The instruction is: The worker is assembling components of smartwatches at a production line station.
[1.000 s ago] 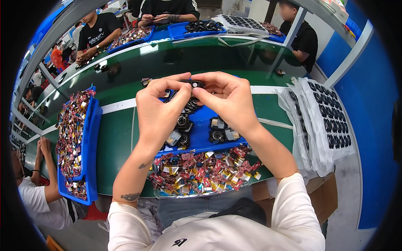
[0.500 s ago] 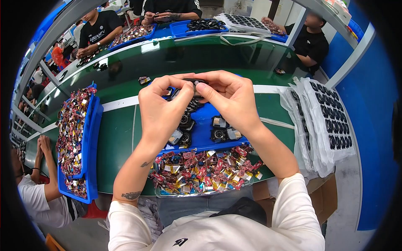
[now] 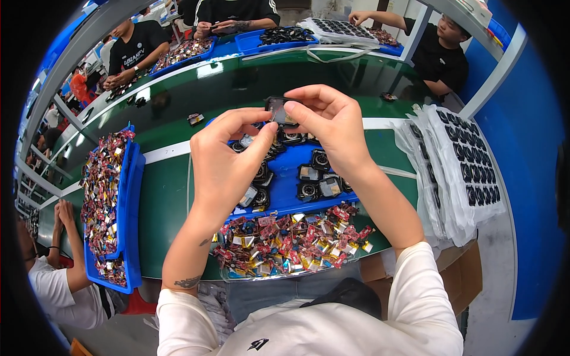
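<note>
My right hand (image 3: 335, 127) grips a small dark rectangular casing (image 3: 279, 105) between thumb and fingers, tilted so its greyish inside shows. At the casing's lower left edge, the thumb and forefinger of my left hand (image 3: 225, 157) come close together in a pinch; anything between them is too small to make out. Below both hands lies a blue tray (image 3: 291, 163) holding several black watch-like cases (image 3: 309, 191), some with small grey parts attached. Nearer to me, a clear tray is heaped with red circuit boards (image 3: 285, 243) joined to silver and yellow pieces.
A long blue bin (image 3: 133, 207) of similar boards stands on the left. Stacked white trays (image 3: 469, 166) with black parts are on the right. One loose board (image 3: 195, 119) lies on the green belt. Co-workers sit across and at left; grey frame posts (image 3: 496, 74) rise around.
My left hand has drawn slightly left and down from the casing, which is now tilted with its inside showing. Across the bench at right, a co-worker has raised their head and stretched out an arm.
</note>
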Demonstrator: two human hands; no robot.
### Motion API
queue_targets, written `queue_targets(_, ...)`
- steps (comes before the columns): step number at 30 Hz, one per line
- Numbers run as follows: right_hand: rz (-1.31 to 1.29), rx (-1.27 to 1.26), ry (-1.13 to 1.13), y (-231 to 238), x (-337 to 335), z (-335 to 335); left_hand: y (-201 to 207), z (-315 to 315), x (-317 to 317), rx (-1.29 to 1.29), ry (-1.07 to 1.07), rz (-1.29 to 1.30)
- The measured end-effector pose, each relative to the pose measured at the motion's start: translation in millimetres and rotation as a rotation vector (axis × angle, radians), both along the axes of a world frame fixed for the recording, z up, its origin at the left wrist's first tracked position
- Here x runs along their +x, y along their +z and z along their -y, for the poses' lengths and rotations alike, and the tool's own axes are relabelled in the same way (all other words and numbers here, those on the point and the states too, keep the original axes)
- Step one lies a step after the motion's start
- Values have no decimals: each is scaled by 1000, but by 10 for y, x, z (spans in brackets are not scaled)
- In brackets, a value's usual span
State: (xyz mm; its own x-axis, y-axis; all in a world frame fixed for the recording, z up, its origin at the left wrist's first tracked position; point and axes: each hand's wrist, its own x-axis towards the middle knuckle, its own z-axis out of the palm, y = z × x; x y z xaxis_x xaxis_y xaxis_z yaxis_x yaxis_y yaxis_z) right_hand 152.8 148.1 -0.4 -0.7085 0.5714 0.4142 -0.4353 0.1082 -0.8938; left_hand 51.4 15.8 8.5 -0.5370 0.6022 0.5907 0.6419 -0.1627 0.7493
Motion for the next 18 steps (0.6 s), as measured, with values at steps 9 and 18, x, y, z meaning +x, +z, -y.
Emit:
queue_targets(9, 39, 148, -77, 7, 5, -16, 22, 19, -5, -27, 62, -322)
queue_targets(18, -75, 234, -136, -67, -30, 66, -14, 22, -70, 16, -263, 393)
